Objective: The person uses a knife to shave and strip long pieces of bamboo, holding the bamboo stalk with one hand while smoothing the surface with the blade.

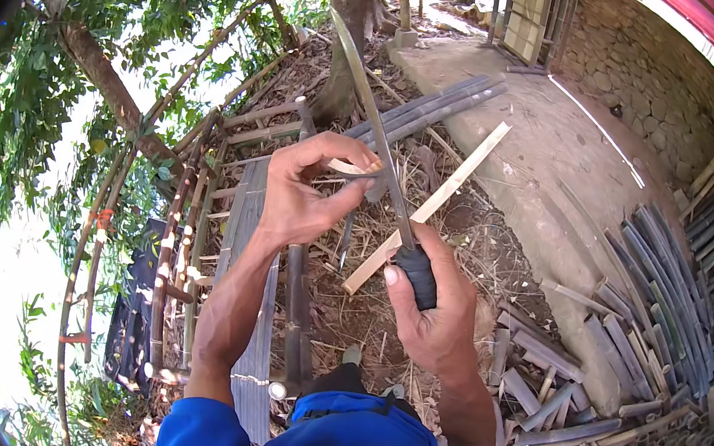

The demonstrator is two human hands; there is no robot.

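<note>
My right hand (440, 309) grips the black-wrapped handle of a long machete (371, 104). Its slightly curved blade points up and away, toward the tree. My left hand (312, 186) is closed in a pinch beside the blade's middle. Between its thumb and fingers is a short thin bamboo sliver (348, 168), pale on one face and dark along an edge; its end meets or nearly meets the blade. Beyond the right hand, a long pale split slat (460, 178) slants behind the machete; whether anything holds it up is unclear.
A bamboo frame (298, 305) and grey split lengths (257, 344) stand at my left. Dark bamboo poles (442, 109) lie ahead by the tree trunk (344, 34). Cut bamboo pieces (554, 363) and stacked split bamboo (665, 288) fill the right, beside a raised concrete ledge (549, 184).
</note>
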